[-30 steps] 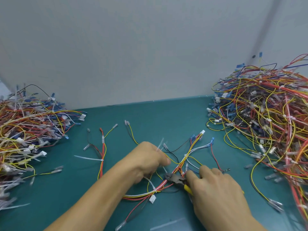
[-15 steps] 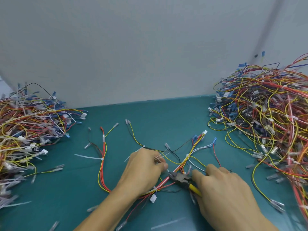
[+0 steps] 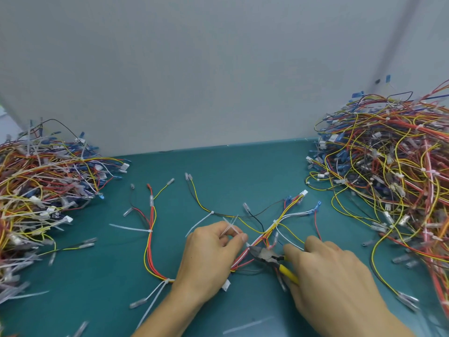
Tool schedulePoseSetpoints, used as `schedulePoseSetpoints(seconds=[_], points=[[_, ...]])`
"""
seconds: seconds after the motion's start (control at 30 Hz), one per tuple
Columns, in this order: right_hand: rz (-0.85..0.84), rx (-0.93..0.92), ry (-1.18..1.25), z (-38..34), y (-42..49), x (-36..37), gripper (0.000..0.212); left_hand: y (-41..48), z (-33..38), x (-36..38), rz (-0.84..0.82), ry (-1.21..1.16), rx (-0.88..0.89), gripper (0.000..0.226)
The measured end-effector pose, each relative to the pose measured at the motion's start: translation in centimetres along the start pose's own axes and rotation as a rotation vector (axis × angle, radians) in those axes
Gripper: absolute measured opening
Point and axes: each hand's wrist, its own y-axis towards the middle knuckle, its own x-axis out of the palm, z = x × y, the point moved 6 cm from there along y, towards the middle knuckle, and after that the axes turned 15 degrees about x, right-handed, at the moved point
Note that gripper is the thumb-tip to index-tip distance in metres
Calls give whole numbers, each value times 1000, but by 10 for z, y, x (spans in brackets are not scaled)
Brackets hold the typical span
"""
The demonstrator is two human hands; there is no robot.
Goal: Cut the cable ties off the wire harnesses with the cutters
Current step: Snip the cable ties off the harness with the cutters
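- One wire harness lies spread across the middle of the teal worktop, with a white cable tie cinched round its red and yellow wires.
- Cutters lie low over it, nose at the bundle, just beside the left thumb.
- Right hand grips the cutters' yellow handles.
- Left hand rests on the harness, pinching thin white tie tails between thumb and forefinger.
- Tangled harnesses form a left heap and a right heap, both against the grey wall.
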Motion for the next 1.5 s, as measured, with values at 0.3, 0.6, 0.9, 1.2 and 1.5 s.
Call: schedulePoseSetpoints(seconds=[0.3,0.6,0.9,1.2,1.5], points=[[-14,0,145,0,1,7,27,4,1,1,42,94,136,17],[99,23,155,-1,5,-7,49,0,-7,5,35,-8,98,12],[173,10,132,-6,7,1,48,-2,-2,6,42,-67,110,8],[219,22,129,-12,3,10,43,-3,-4,2,162,-60,95,8],[286,32,132,-16,-1,7,45,-1,-15,5,103,-101,-27,23]])
